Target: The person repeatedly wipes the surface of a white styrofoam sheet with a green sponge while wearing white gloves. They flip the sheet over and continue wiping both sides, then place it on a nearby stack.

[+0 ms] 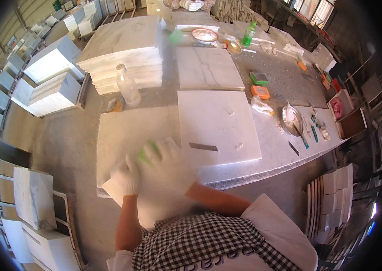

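My left hand (126, 178), in a white glove, grips a white marble tile (113, 186) near its left corner, thumb apart from the fingers. My right hand (169, 169), gloved too and smeared by motion, is closed on a green sanding block (148, 151) over the same tile. The tile lies askew at the table's near edge, mostly hidden by my hands and blur. Right of my hands, a square white marble slab (218, 117) lies flat, with a flat metal scraper blade (203, 147) and small white crumbs on it.
A tall stack of marble slabs (123, 45) and a clear bottle (128, 86) stand at the far left. Farther right are orange (260, 92) and green (258, 78) blocks, a metal bowl (292, 119) and a green bottle (248, 35). Another person's gloved hands (193, 5) show at the far side.
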Motion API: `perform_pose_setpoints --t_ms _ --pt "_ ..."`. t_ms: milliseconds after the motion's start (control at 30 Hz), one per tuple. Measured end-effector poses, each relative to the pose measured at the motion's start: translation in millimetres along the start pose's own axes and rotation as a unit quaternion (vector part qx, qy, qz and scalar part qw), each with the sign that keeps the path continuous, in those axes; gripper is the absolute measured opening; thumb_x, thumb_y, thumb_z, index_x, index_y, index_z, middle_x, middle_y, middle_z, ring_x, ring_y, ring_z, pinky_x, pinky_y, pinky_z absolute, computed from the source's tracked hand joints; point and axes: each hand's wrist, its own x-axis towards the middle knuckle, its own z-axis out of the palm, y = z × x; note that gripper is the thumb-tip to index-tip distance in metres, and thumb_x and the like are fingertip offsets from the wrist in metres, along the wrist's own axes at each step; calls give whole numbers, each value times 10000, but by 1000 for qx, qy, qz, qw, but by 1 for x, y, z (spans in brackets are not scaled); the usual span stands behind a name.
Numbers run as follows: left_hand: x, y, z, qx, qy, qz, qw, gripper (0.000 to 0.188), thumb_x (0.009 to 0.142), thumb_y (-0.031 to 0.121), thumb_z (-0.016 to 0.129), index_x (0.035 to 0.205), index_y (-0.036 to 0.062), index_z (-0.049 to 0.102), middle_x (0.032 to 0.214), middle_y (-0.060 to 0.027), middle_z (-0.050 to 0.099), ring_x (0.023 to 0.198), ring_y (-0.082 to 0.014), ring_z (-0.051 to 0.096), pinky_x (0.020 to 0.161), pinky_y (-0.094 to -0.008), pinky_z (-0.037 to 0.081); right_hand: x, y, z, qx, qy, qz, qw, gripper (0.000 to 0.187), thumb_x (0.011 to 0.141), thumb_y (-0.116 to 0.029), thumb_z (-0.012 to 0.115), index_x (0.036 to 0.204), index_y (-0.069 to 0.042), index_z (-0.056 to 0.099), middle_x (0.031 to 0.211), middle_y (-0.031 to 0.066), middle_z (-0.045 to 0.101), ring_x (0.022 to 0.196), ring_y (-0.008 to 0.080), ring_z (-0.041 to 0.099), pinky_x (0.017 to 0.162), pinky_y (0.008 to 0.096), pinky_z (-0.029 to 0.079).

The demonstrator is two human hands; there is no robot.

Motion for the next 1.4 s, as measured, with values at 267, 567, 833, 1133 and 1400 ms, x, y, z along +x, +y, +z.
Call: perform_pose_setpoints --t_ms 267,567,833,1133,1400 --pt "-1 -2 1 5 -3 -2 1000 504 1001 237 556 551 28 464 530 -187 466 471 -385 452 531 -494 364 -1 60 -13 0 36 239 970 668 907 -298 682 1492 -73 452 1363 195 536 1222 412 524 991 488 467" --pt "-1 1 -4 -6 -10 8 1000 487 988 208 564 549 25 461 539 -173 484 495 -381 466 513 -490 349 -13 51 -5 188 53 217 956 616 936 -296 689 1441 6 506 1323 237 606 1234 382 565 1055 446 439" --pt "-1 -1 -2 -1 4 28 1000 470 978 188 579 553 14 479 556 -173 496 498 -382 465 513 -484 361 -9 75 -15 380 25 298 875 561 973 -261 643 1443 10 500 1326 197 619 1266 296 567 1058 383 430" --pt "0 3 -4 3 -18 -23 1000 484 986 204 564 554 11 462 537 -184 458 468 -389 436 511 -491 347 -2 74 -1 263 73 289 918 547 963 -275 643 1442 -44 514 1313 190 602 1210 333 570 1031 419 450" --pt "0 -2 0 -1 2 2 1000 509 998 237 556 544 20 476 531 -194 462 465 -392 451 521 -508 352 -28 -1 -5 53 -22 -2 998 617 907 -337 628 1474 -138 485 1285 169 553 1154 354 540 960 525 457"
